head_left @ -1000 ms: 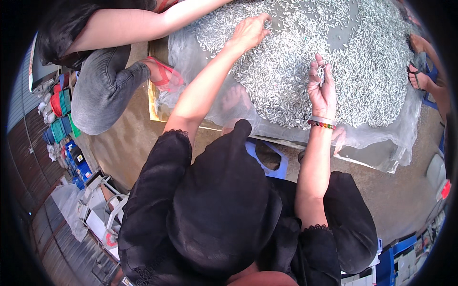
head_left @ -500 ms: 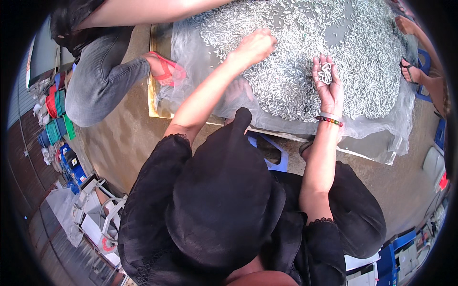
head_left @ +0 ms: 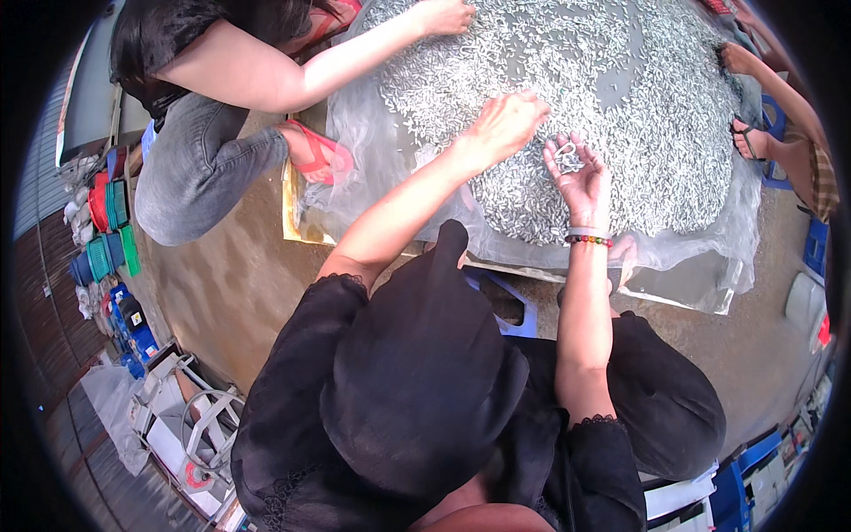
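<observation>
A wide spread of small silvery-white, elongated pieces [head_left: 532,206] lies on a translucent sheet [head_left: 377,191] over a low table. Over the middle of the spread, my left hand [head_left: 501,131] has its fingers bent and pressed together; anything between them is hidden. Just to the right, my right hand [head_left: 587,188] is turned palm up with its fingers partly curled. It holds a pale, looped strand [head_left: 565,152] near the fingertips. A beaded bracelet [head_left: 589,239] and a pale band circle the right wrist.
A person in grey jeans [head_left: 199,173] sits at the left, a hand [head_left: 445,16] reaching over the spread. Another person's hand [head_left: 737,58] is at the right edge. Blue stools [head_left: 775,133] stand around the table. Stacked baskets [head_left: 106,199] and white metal equipment [head_left: 199,426] lie left.
My left hand has moved right and slightly nearer. My right hand has shifted left, its fingers curling more, and the strand sits closer to the fingertips. The left co-worker's hand has come into view.
</observation>
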### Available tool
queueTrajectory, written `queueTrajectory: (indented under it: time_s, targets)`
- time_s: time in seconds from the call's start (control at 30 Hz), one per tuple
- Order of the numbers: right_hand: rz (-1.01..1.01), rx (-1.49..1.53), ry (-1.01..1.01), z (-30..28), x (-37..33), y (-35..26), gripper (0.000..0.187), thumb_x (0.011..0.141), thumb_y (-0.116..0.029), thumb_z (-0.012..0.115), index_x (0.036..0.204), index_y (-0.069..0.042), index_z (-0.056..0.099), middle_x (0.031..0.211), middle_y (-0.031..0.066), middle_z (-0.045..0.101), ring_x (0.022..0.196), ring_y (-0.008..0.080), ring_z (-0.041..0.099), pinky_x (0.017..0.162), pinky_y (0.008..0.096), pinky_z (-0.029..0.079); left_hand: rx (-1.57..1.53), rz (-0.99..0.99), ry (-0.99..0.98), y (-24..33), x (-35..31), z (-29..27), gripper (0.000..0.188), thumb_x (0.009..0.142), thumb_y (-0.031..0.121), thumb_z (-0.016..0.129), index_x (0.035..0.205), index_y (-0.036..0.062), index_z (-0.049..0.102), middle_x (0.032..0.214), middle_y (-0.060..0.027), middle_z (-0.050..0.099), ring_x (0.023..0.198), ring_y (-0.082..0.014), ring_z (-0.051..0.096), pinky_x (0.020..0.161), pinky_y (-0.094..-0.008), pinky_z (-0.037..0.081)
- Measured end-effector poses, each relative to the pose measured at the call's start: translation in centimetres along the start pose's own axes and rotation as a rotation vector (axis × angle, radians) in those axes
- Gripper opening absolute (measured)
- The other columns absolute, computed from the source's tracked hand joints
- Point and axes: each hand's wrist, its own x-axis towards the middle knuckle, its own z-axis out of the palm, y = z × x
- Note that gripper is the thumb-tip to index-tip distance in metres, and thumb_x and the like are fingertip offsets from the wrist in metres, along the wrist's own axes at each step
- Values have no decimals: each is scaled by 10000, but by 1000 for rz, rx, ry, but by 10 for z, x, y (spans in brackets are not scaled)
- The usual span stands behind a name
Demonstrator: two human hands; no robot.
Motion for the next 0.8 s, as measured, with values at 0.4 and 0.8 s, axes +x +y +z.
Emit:
queueTrajectory:
  time_s: [0.4, 0.8]
  targets:
    - [252, 383, -297, -19, 15, 4, 388, 909, -292, 450, 1138, 21, 476, 1084, 182, 522, 1046, 367, 498, 926, 515, 403, 2, 94, -154, 33, 7, 0, 176, 843, 163, 522, 927, 38, 613, 870, -106, 620, 849, -288, 607, 703, -397, 496]
    - [7, 328, -219, -6, 26, -39, 334, 914, -143, 459, 1231, -38, 472, 1100, 162, 545, 946, 306, 539, 741, 355, 492, 317, -252, -172, -86, 64, 87, 203, 797, 198, 605, 908, 27, 602, 936, -215, 600, 855, -370, 602, 729, -446, 481]
